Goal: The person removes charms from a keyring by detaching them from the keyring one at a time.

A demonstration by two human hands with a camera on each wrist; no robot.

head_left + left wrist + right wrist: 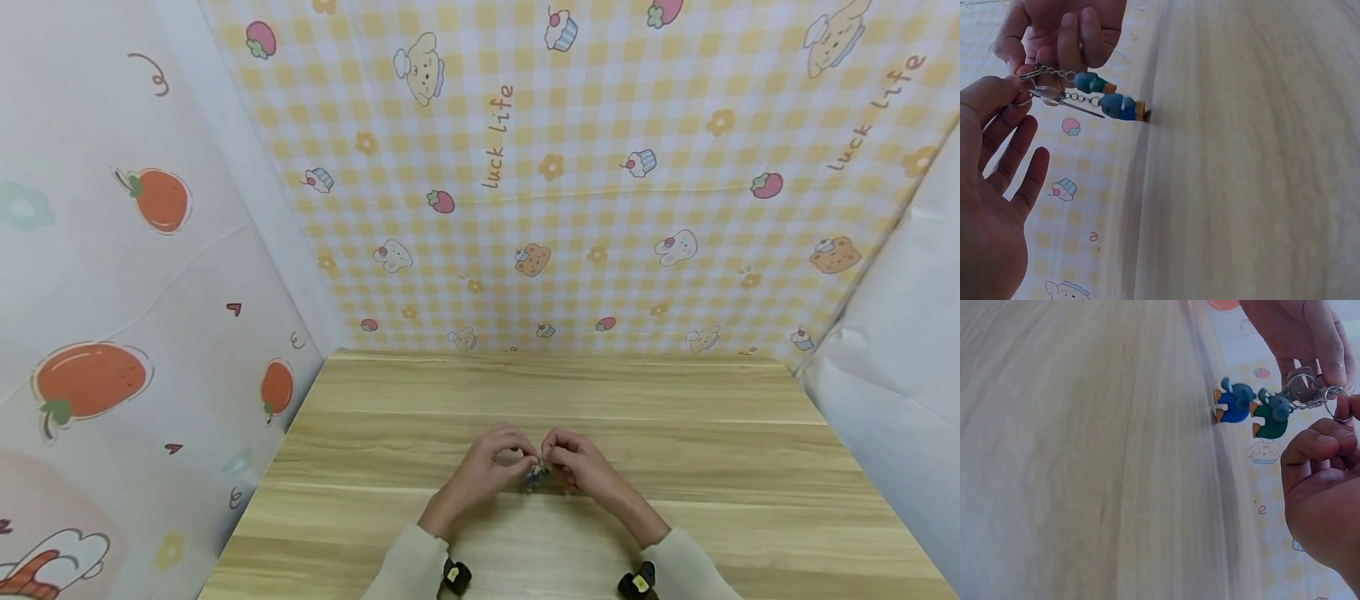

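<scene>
In the head view my left hand (pixel 487 462) and right hand (pixel 588 471) meet at the fingertips above the table. A blue elephant keychain (pixel 1234 405) and a green elephant keychain (pixel 1271 419) hang from short chains between them. My left thumb and forefinger pinch metal key rings (pixel 1040 94), the other left fingers spread loosely. The right hand pinches a ring (pixel 1336 403) at the green elephant's end, its other fingers curled. A thin flat metal piece (pixel 1075 106) sticks out beside the blue elephant. How the rings are linked is partly hidden by the fingers.
The wood-grain table (pixel 360 442) spreads around both hands. A yellow checked cloth (pixel 585 208) hangs behind it, with a printed white sheet (pixel 195 292) on the left and a white sheet (pixel 892 333) on the right.
</scene>
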